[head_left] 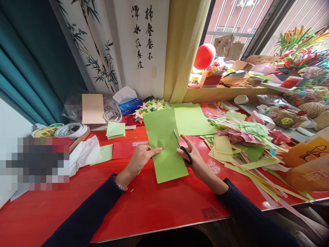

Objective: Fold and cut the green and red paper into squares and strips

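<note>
A long sheet of green paper (164, 137) is held up over the red table. Its left edge is pinched by my left hand (141, 156), with the thumb lying on the front of the sheet. At the right edge, my right hand (194, 157) grips black-handled scissors (185, 153). The scissor blades point up and to the left, near the sheet's right edge; I cannot tell whether they touch it. Behind the held sheet lies a lighter green sheet (192, 120). A stack of small pale green squares (115, 130) sits to the left.
Paper strips and scraps (246, 144) pile up on the right of the red table (123, 209). A blue tissue pack (131, 106) and a heap of cut paper bits (151, 108) stand at the back. White tape rolls (71, 130) lie left, orange bags (308, 164) right.
</note>
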`<action>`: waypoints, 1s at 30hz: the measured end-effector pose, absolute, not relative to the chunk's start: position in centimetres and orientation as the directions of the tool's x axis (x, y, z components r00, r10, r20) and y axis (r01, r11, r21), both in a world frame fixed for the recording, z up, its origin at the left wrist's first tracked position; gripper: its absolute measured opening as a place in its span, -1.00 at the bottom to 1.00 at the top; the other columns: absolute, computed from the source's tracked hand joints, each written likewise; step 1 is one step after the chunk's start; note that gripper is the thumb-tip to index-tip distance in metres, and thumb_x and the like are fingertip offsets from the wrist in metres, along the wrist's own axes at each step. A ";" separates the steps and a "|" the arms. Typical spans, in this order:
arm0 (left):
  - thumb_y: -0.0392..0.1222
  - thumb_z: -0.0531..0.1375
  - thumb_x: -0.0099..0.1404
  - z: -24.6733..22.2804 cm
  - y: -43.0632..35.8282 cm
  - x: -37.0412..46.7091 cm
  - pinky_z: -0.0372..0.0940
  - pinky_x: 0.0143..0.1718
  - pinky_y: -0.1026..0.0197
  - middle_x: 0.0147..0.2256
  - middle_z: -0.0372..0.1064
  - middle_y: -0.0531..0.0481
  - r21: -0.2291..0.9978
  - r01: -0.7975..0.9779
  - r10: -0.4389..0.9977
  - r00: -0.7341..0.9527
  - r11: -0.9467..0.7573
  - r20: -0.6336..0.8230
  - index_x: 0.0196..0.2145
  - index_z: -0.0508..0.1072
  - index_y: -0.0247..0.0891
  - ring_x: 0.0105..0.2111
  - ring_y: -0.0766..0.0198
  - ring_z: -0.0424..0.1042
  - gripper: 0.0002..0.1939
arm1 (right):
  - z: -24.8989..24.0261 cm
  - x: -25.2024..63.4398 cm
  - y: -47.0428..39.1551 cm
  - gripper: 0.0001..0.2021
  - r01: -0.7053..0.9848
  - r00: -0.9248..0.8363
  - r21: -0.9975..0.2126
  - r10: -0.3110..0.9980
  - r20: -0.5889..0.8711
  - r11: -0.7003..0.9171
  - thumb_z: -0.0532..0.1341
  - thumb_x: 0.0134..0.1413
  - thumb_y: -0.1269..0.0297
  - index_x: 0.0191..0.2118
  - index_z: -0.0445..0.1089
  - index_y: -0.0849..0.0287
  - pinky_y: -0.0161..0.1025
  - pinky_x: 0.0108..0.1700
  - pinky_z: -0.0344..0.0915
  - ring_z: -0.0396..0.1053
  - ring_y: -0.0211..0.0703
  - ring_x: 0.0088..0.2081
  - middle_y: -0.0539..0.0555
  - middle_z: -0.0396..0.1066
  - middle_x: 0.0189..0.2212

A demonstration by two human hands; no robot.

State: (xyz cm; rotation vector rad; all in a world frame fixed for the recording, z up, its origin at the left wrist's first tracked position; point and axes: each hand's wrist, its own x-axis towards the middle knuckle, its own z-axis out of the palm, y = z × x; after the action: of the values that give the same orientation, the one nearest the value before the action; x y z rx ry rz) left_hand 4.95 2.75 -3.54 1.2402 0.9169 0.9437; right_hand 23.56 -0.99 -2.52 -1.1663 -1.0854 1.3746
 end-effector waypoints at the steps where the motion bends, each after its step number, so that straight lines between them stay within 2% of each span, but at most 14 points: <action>1: -0.11 0.28 0.01 -3.6 2.7 5.0 0.33 -0.28 0.11 -0.41 0.51 -0.11 0.993 -0.074 0.934 0.353 0.091 -0.059 -0.48 0.51 -0.34 -0.36 0.12 0.46 -0.79 | -2.4 23.6 -1.0 -0.16 -0.129 -0.041 -0.986 0.994 -0.104 -0.109 0.29 -0.16 0.10 0.21 -0.12 0.13 -0.44 -0.67 -0.20 -0.15 -0.43 -0.67 -0.21 -0.05 -0.69; 6: -0.10 0.28 0.02 -3.8 2.6 5.1 0.34 -0.28 0.12 -0.40 0.51 -0.10 0.993 -0.072 0.934 0.350 0.095 -0.064 -0.46 0.52 -0.34 -0.35 0.11 0.46 -0.79 | -2.2 23.6 -1.1 -0.15 -0.155 -0.049 -0.980 0.991 -0.122 -0.128 0.31 -0.20 0.10 0.20 -0.11 0.10 -0.42 -0.62 -0.07 0.03 -0.39 -0.62 -0.16 0.11 -0.63; 11: -0.10 0.29 0.01 -3.9 2.5 5.3 0.35 -0.27 0.13 -0.39 0.51 -0.09 0.990 -0.072 0.925 0.372 0.119 -0.084 -0.42 0.53 -0.33 -0.33 0.11 0.47 -0.77 | -2.1 23.6 -1.0 -0.18 -0.133 -0.026 -0.983 0.992 -0.124 -0.126 0.30 -0.19 0.09 0.19 -0.07 0.12 -0.43 -0.66 -0.13 -0.03 -0.43 -0.67 -0.19 0.05 -0.67; 16: -0.09 0.29 0.01 -3.9 2.4 5.4 0.35 -0.26 0.14 -0.38 0.52 -0.09 0.989 -0.059 0.921 0.375 0.136 -0.104 -0.40 0.54 -0.32 -0.32 0.10 0.47 -0.76 | -1.9 23.6 -0.9 -0.11 -0.149 -0.036 -0.978 0.989 -0.141 -0.145 0.33 -0.24 0.11 0.20 -0.11 0.17 -0.39 -0.55 0.07 0.21 -0.31 -0.53 -0.07 0.28 -0.54; 23: -0.07 0.30 -0.01 -3.9 2.2 5.6 0.35 -0.26 0.14 -0.36 0.52 -0.09 0.983 -0.057 0.912 0.385 0.174 -0.139 -0.36 0.54 -0.32 -0.30 0.09 0.47 -0.71 | -1.6 23.7 -1.0 -0.21 -0.113 0.041 -0.989 0.995 -0.096 -0.091 0.31 -0.23 0.13 0.16 0.03 0.19 -0.41 -0.61 -0.14 0.01 -0.42 -0.64 -0.15 0.16 -0.64; 30: -0.07 0.30 -0.02 -4.0 2.0 5.8 0.35 -0.27 0.15 -0.36 0.52 -0.10 0.982 -0.060 0.909 0.392 0.177 -0.140 -0.36 0.54 -0.33 -0.31 0.09 0.47 -0.71 | -1.5 23.9 -0.7 -0.11 -0.141 -0.005 -0.983 0.993 -0.115 -0.114 0.33 -0.25 0.17 0.21 -0.10 0.18 -0.40 -0.61 -0.11 0.02 -0.41 -0.65 -0.17 0.17 -0.65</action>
State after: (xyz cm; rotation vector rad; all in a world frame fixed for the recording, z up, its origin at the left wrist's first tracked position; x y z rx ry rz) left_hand 5.78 2.02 -3.99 1.1863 0.9239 0.8460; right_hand 23.90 -0.75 -1.52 -1.1877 -1.0449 1.3540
